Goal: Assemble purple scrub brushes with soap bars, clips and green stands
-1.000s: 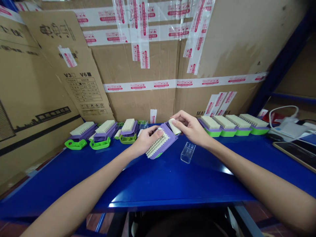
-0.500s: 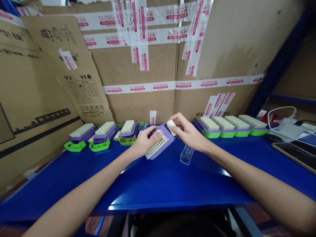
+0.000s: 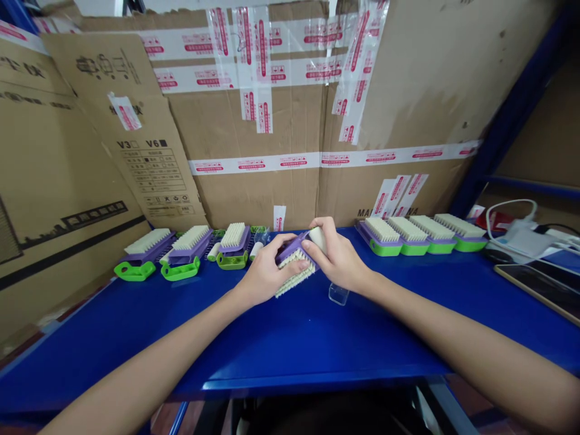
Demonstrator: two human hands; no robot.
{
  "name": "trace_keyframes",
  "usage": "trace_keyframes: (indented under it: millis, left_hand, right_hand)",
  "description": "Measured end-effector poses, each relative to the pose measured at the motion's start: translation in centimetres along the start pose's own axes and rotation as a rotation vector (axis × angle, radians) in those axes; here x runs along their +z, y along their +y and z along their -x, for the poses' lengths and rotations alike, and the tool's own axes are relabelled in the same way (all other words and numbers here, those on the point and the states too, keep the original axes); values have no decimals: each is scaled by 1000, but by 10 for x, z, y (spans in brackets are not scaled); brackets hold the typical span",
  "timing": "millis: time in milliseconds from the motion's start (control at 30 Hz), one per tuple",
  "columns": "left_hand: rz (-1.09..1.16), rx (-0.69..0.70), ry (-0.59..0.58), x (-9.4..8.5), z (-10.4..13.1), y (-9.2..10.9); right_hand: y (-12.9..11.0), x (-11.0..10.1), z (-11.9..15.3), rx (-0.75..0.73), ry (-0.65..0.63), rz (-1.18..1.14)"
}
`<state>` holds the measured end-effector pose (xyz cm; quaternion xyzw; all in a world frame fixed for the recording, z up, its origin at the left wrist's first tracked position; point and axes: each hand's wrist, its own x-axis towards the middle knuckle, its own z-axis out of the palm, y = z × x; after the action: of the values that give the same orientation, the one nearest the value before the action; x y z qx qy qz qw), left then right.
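Near the middle of the view, a purple brush with cream bristles is held tilted above the blue table. My left hand grips its left side, the thumb lying over the bristles. At the brush's upper right end, my right hand is closed around a white cylindrical piece, with the thumb against the purple body. The two pieces touch, but the fingers hide how they meet. Below my right hand a clear plastic piece lies on the table, partly covered by the hand.
Purple and green brushes stand at the left, some with green handles out. Another row of brushes is at the right. A white charger with cables and a phone lie far right. Taped cardboard walls the back.
The brush has tilted, and my right hand has turned and wrapped further around the white piece, its thumb now on the purple body. The right hand covers more of the clear piece.
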<state>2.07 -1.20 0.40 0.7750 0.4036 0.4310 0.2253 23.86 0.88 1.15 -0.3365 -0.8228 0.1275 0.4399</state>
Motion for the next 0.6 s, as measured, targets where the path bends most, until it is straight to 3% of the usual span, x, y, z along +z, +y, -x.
trace_keyframes:
  millis: [600]
  left_hand:
    - [-80,32,78,6,4,1]
  right_hand:
    - [1,6,2,-29,3,15]
